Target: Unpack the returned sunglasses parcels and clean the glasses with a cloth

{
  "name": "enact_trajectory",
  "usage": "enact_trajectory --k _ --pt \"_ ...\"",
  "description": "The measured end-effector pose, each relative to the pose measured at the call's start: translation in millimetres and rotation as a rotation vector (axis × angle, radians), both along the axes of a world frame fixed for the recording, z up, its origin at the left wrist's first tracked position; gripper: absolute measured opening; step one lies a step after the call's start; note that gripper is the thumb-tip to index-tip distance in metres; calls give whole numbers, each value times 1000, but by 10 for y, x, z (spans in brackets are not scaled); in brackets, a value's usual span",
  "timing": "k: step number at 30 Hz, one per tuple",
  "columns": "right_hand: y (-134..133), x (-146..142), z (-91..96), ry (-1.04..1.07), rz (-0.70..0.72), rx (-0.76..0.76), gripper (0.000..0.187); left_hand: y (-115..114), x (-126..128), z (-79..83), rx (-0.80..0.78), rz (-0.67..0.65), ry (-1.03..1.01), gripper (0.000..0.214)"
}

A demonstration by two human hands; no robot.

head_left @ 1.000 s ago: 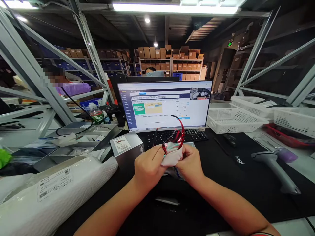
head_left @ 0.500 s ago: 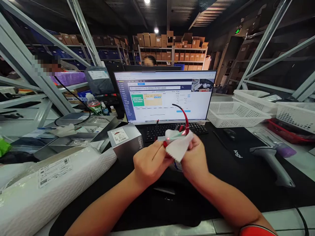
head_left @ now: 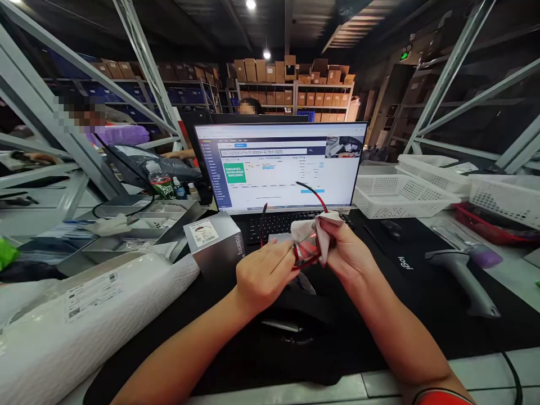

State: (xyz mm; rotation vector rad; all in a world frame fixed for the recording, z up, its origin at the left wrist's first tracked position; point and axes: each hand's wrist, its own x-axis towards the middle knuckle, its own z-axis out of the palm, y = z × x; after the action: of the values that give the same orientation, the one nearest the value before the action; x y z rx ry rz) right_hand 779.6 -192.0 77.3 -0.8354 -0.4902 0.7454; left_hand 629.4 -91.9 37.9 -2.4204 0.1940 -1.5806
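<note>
A pair of eyeglasses (head_left: 317, 195) with red and black temples is held up in front of the monitor, temples pointing away from me. My left hand (head_left: 265, 274) is closed on the left side of the frame, its fingers hiding part of it. A small white cloth (head_left: 324, 239) lies folded over the right lens and rim. My right hand (head_left: 349, 250) pinches that cloth against the glasses. Left of my hands stands a silver box (head_left: 218, 244) with a label on top. Behind the glasses lies a black keyboard (head_left: 255, 229).
The monitor (head_left: 270, 169) stands straight ahead. A barcode scanner (head_left: 466, 275), mouse (head_left: 393, 228) and white baskets (head_left: 400, 197) are to the right. A large wrapped parcel (head_left: 126, 298), open grey trays and a bottle (head_left: 160, 183) are at left. Other people work beyond the frame posts.
My right hand has moved slightly right, and the cloth is now gathered at the right lens instead of hanging spread out. The glasses have tilted, showing more of the frame. At left behind, a dark package was lowered.
</note>
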Motion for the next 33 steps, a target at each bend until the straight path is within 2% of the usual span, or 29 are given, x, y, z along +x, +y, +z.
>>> enact_trajectory --k 3,5,10,12,14,16,20,22,25,30,33 --pt "16 168 -33 30 23 -46 42 37 -21 34 -10 -5 30 18" --pt "-25 358 -23 -49 6 -98 41 69 -49 105 -51 -21 77 14" --pt "-370 774 100 -596 -283 -191 30 169 -128 302 -125 -164 201 3" --pt "-530 786 154 -750 -374 -200 24 206 -153 344 -115 -204 248 8" --pt "-639 708 191 -819 -404 -201 19 234 -173 366 -109 -223 308 14" --pt "-686 582 211 -856 -314 -219 14 249 -190 373 -101 -230 366 19" --pt "-662 347 219 -1008 146 -301 3 249 -215 372 -70 -217 436 20" --pt "-643 280 221 -1098 282 -335 14 233 -226 372 -57 -216 474 17" --pt "-633 252 231 -1121 326 -344 29 195 -248 391 -50 -228 550 13" --pt "-640 314 244 -1057 525 -368 31 141 -301 470 -12 -264 635 13" --pt "-615 288 220 -1003 590 -386 31 111 -319 496 -12 -271 711 16"
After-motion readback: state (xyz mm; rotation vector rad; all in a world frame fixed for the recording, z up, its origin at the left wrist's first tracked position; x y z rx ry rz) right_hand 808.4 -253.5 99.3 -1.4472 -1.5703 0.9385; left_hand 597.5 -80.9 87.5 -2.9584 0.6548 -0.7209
